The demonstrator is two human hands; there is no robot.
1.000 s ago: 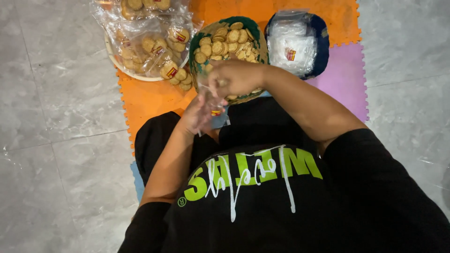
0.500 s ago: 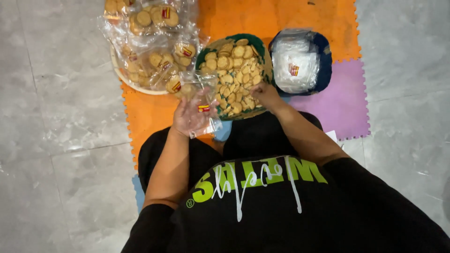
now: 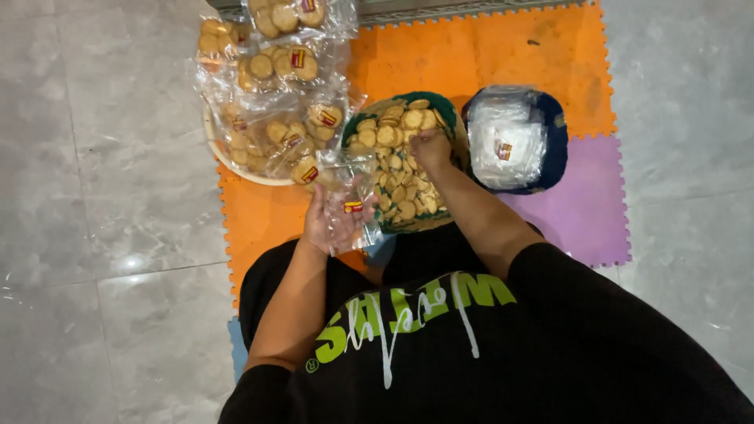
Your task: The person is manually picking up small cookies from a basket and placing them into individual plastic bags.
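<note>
Head view: left hand (image 3: 326, 224) holds a clear empty bag (image 3: 353, 206) open, thin and slippery, best pinched at its mouth. Right hand (image 3: 430, 148) closes loosely over crumbly biscuits (image 3: 397, 169) in the green basket (image 3: 440, 110).

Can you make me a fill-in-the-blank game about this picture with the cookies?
1. The left hand holds an open clear plastic ____.
2. The right hand reaches into the green basket full of round ____.
3. The dark blue bowl sits partly on the orange mat and partly on the ____ mat.
4. The filled cookie packs are piled on a white ____.

Missing words: bag; cookies; purple; plate
</note>
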